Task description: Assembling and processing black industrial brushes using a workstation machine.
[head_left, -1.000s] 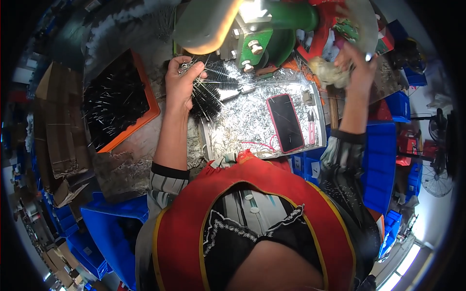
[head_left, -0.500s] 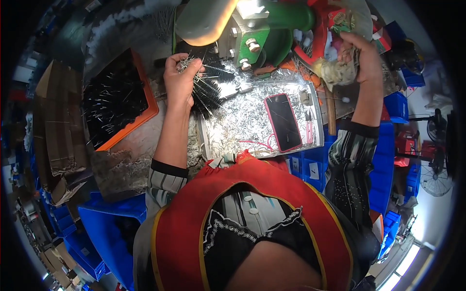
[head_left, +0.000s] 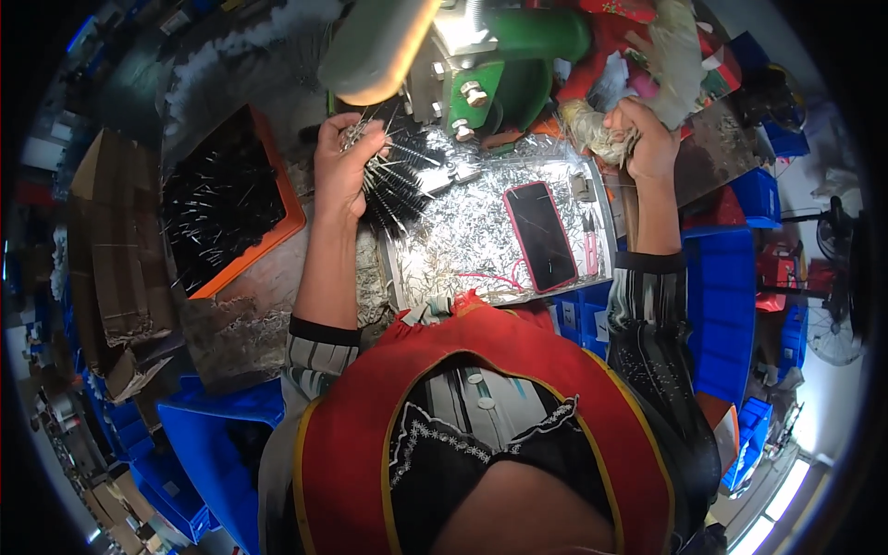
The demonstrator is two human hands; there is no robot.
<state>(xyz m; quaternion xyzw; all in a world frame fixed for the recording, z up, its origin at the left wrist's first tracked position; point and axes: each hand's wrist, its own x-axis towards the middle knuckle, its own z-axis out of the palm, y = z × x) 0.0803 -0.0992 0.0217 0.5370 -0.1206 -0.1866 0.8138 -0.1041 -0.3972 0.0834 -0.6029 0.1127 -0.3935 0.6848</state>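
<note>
My left hand [head_left: 350, 166] is closed round a bunch of black twisted-wire brushes [head_left: 396, 185]. Their thin wire ends stick out above the fist, and the bristles fan out to the right over the metal tray. At the right of the green machine [head_left: 476, 97], my right hand [head_left: 647, 139] has its fingers closed on a crumpled, yellowish-white plastic bag [head_left: 592, 131]. Part of the bag rises behind the knuckles. Whether anything is inside the bag cannot be made out.
An orange bin [head_left: 277, 176] full of black brushes stands at the left. Metal clippings cover the lit tray [head_left: 462, 217], where a phone in a pink case [head_left: 541, 236] lies. A lamp [head_left: 379, 55] hangs over the machine. Blue bins [head_left: 721, 314] line the right side.
My right hand has moved left and a little nearer to me, drawing the plastic bag with it. My left hand keeps hold of the brushes almost in place.
</note>
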